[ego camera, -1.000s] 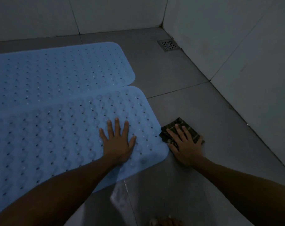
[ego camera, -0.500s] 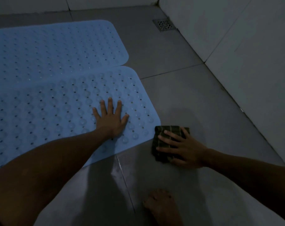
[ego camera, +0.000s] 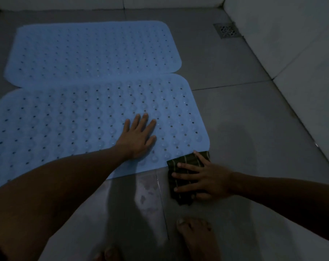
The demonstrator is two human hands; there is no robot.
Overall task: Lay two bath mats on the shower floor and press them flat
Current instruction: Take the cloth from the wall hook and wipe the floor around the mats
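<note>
Head camera view, looking down at a dim grey tiled shower floor [ego camera: 235, 113]. Two light blue perforated bath mats lie side by side, long edges touching: the far mat [ego camera: 92, 51] at 11 o'clock, the near mat [ego camera: 65, 121] at 9 o'clock. No writing or brand can be read. Two hands show. The left hand [ego camera: 138, 137] lies flat, fingers straight and slightly spread, pressing the near mat toward its right end. The right hand [ego camera: 205, 178] at 4 o'clock rests with fingers spread on one dark checked folded cloth [ego camera: 182, 166], which touches the near mat's corner. One square floor drain [ego camera: 227, 30] sits at 1 o'clock. Two bare feet [ego camera: 197, 240] show at 6 o'clock. Compared with half a second ago, both mats show in full.
</note>
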